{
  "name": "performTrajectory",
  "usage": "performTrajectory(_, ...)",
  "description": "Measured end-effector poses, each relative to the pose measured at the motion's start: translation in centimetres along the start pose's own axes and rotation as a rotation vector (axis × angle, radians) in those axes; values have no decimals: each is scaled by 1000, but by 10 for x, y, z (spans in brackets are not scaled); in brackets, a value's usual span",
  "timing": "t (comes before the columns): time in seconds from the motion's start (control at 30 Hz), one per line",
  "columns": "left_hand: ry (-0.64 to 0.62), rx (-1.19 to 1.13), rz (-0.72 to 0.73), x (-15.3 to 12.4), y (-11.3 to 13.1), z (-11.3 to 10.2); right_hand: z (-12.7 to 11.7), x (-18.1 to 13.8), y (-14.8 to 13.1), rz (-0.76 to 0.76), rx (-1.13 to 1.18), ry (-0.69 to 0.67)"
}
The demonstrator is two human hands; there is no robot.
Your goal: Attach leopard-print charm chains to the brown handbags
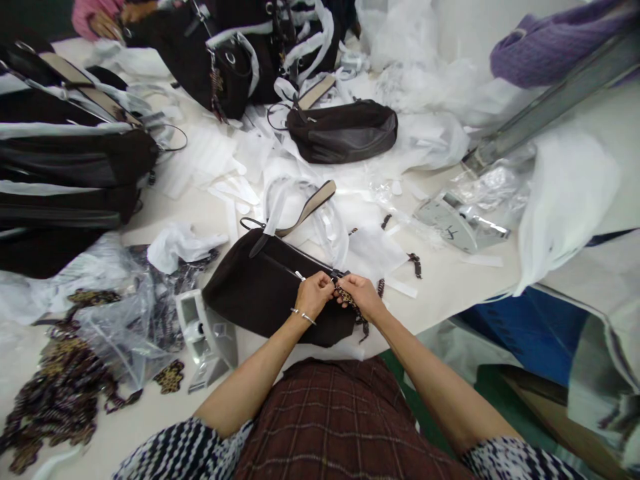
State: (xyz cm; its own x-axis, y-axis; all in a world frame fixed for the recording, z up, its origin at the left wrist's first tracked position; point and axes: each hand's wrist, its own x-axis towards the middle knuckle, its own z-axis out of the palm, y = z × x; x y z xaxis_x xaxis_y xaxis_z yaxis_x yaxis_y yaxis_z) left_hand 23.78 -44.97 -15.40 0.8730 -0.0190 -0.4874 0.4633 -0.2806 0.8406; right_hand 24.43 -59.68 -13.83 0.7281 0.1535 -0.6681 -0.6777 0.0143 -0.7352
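Note:
A dark brown handbag (260, 287) lies in front of me, its strap (310, 207) with a beige underside standing up behind the zip. My left hand (316, 293), with a bracelet at the wrist, pinches at the bag's right end. What its fingertips grip is too small to make out. Beside it, nearly touching, my right hand (363, 297) is closed on a brown-and-tan spotted bag charm (350, 303), which hangs down over the bag's right side.
Charms lie piled at the left (55, 387). A tape dispenser (205, 340) stands beside the bag, another dispenser (460, 220) to the right. More dark bags (65, 180) are stacked left; one bag (345, 133) lies behind. Another person's hands (120, 20) show at the top left.

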Motion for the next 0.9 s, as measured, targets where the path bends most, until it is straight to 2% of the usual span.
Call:
performTrajectory(0.07,-10,36,15,1,2,-2,-1,0,1,5,6,-9)
performTrajectory(0.17,-94,-106,-110,4,6,-4,0,-1,3,-20,-67,37)
performTrajectory(0.27,-157,-206,-214,7,9,-5,3,-5,3,-183,-325,167)
performTrajectory(0.33,-162,-210,-226,9,9,-5,4,-8,2,-309,-520,237)
performTrajectory(0.4,-173,-206,-226,11,9,-4,5,-9,0,-364,-629,264)
performTrajectory(0.63,-262,-103,-160,17,10,-6,0,-2,0,-302,-562,249)
performTrajectory(0.8,-126,-4,-52,32,19,-15,-2,-1,6,-316,-462,235)
performTrajectory(0.9,-217,42,-25,43,23,-15,-1,-2,4,-338,-508,246)
